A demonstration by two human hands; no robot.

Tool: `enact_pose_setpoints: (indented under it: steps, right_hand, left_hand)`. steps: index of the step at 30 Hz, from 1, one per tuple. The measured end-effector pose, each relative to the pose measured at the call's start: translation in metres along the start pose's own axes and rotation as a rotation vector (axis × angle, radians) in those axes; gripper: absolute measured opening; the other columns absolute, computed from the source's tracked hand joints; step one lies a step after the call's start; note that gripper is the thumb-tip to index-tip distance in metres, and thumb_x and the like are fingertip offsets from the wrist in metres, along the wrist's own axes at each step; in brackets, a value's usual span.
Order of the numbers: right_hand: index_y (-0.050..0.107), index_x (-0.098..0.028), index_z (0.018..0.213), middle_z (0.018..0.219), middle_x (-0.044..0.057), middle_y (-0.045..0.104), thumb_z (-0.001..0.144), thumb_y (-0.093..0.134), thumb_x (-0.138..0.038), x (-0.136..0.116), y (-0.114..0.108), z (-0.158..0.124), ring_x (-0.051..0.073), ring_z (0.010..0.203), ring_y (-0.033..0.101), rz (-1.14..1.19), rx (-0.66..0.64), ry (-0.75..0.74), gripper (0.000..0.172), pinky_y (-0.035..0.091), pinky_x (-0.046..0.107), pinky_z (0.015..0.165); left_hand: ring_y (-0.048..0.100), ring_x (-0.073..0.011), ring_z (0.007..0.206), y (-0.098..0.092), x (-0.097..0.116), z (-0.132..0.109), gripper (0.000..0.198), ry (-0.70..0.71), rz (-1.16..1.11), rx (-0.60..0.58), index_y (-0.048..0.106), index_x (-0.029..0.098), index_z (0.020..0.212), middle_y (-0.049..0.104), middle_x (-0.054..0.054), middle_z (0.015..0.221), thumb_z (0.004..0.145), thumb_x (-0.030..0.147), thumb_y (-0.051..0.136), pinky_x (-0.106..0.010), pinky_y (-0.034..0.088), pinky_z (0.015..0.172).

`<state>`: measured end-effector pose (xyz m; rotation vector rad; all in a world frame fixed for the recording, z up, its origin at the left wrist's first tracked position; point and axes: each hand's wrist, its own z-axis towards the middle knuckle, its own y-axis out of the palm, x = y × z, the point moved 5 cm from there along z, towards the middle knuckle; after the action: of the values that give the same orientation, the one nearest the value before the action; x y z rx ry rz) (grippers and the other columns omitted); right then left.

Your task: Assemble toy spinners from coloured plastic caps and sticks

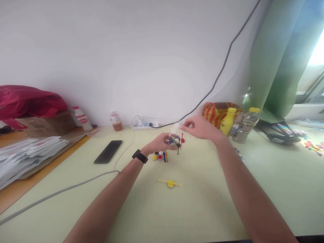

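Left fingers (172,147) — around coloured arrows (178,145)

Left arm (113,190): extended forward, angled inward | left hand (160,142): lower, fingers (172,147) curled in a grip | right arm (238,175): extended, slanting inward | right hand (201,127): higher, wrist (220,138) bent, fingers drawn toward thumb

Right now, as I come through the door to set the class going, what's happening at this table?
A person's left hand holds a cluster of small coloured pieces above the table. The right hand is raised beside it, its fingers near something clear; whether they grip it is hard to tell. More small pieces sit grouped below the left hand, and a yellow piece with two long arms lies apart, nearer the person.
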<state>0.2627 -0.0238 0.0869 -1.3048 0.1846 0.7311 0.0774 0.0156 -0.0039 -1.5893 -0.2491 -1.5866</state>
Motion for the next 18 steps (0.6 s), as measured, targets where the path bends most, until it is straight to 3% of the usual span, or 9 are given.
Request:
enact_pose_setpoints:
  steps: [4,9,13,18]
  right_hand:
    - [0.073,-0.019,0.094,0.102,0.008,0.075,0.088,0.067,-0.048,0.0,0.007,-0.004,0.014,0.062,0.061,0.076,-0.193,0.087,0.03,0.044,0.028,0.059]
    - [0.075,-0.02,0.097,0.08,0.005,0.073,0.088,0.067,-0.042,0.002,0.016,-0.005,0.013,0.059,0.06,0.14,-0.369,0.104,0.025,0.038,0.024,0.051]
    - [0.074,-0.019,0.1,0.091,0.007,0.075,0.089,0.066,-0.038,0.0,0.022,-0.006,0.012,0.057,0.059,0.254,-0.424,0.098,0.024,0.039,0.023,0.049]
    - [0.07,-0.021,0.106,0.091,0.005,0.074,0.09,0.066,-0.038,-0.005,0.025,-0.007,0.01,0.054,0.058,0.306,-0.419,0.125,0.023,0.038,0.023,0.048]
  left_hand:
    - [0.071,-0.0257,0.101,-0.001,0.002,0.001,0.059,0.023,-0.009,0.028,0.068,0.018,0.128,0.076,-0.013,0.113,0.076,0.037,0.086,-0.038,0.054,0.092]
    - [0.07,-0.0275,0.106,0.001,0.005,0.003,0.059,0.048,-0.046,0.012,0.068,0.017,0.128,0.074,-0.014,0.115,0.075,0.036,0.087,-0.039,0.054,0.093]
    - [0.07,-0.0272,0.105,0.005,0.01,0.002,0.051,0.063,-0.029,-0.016,0.07,0.017,0.122,0.075,-0.014,0.112,0.078,0.037,0.085,-0.039,0.054,0.092]
    - [0.071,-0.0268,0.1,0.008,0.013,0.001,0.042,0.076,-0.008,-0.016,0.073,0.017,0.111,0.076,-0.012,0.105,0.077,0.038,0.085,-0.038,0.054,0.089]
